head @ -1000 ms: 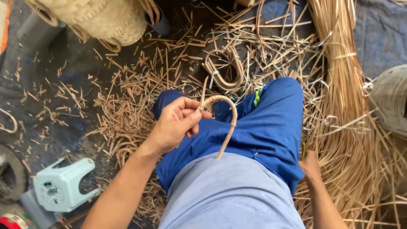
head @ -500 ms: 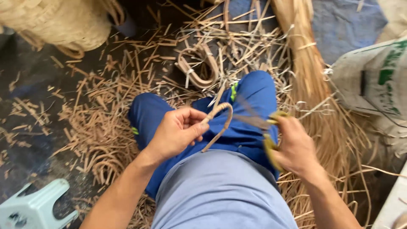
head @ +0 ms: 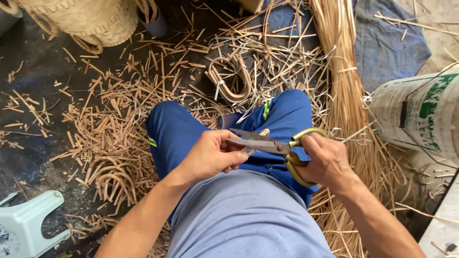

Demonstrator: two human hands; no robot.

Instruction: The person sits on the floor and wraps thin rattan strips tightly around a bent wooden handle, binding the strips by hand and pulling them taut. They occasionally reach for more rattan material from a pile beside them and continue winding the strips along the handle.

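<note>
My left hand (head: pixel 210 155) is closed around a curved woven rattan handle (head: pixel 261 134), of which only a short end shows past my fingers, over my lap in blue trousers. My right hand (head: pixel 325 160) grips large scissors (head: pixel 267 143) with brass-coloured loops. Their dark blades point left and reach my left fingers and the handle. Both hands are close together above my thighs.
A bundle of bent rattan handles (head: pixel 232 79) lies on the floor ahead of my knees. Rattan offcuts litter the ground. A long sheaf of reeds (head: pixel 342 71) runs along the right, a woven basket (head: pixel 91 19) at top left, a printed sack (head: pixel 420 114) right, a pale plastic stool (head: pixel 26 224) bottom left.
My right hand came up from the floor with the scissors and brought the blades across to the handle in my left hand. The view tilted and shifted left.
</note>
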